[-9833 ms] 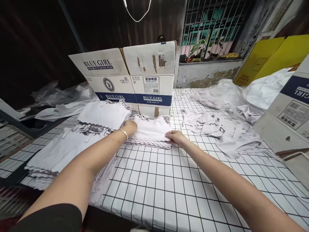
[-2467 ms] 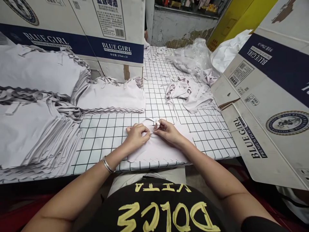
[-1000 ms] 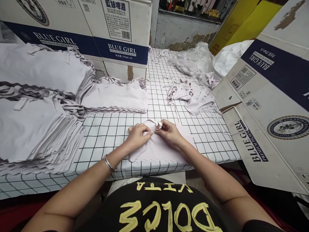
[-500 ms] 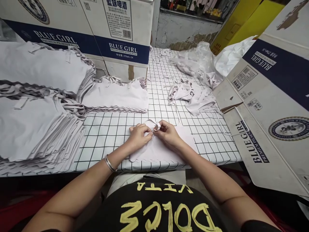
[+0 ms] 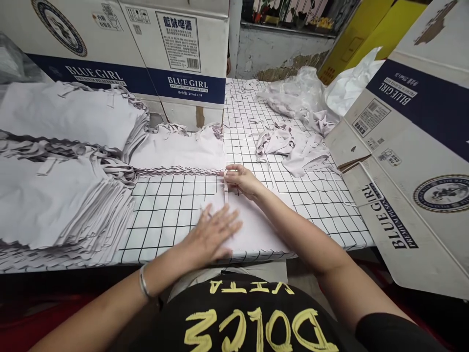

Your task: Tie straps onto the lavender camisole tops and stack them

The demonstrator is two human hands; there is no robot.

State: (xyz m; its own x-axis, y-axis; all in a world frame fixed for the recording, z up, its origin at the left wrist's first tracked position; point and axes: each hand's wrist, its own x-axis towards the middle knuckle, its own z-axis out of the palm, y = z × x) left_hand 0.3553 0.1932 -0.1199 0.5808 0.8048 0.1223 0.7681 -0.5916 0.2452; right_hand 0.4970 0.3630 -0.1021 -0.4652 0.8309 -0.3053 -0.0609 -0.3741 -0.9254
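Note:
A pale pinkish-white garment piece lies flat at the table's front edge, partly covered by my hands. My left hand is spread over its left side, fingers apart and slightly blurred, holding nothing. At the garment's top, my right hand pinches a thin strap that runs down toward the cloth. Just beyond my hands is a low stack of similar garments with wavy lower edges. Two taller stacks of strapped garments, a near one and a far one, stand to the left.
White Blue Girl beer cartons stand behind the stacks and at the right edge. Crumpled pale cloth pieces and a clear plastic bag lie on the checked tablecloth. A yellow box stands at the back.
My hands were together at the garment's top with the strap. The left has come away, opened and moved down onto the cloth; the right has shifted slightly up with the strap.

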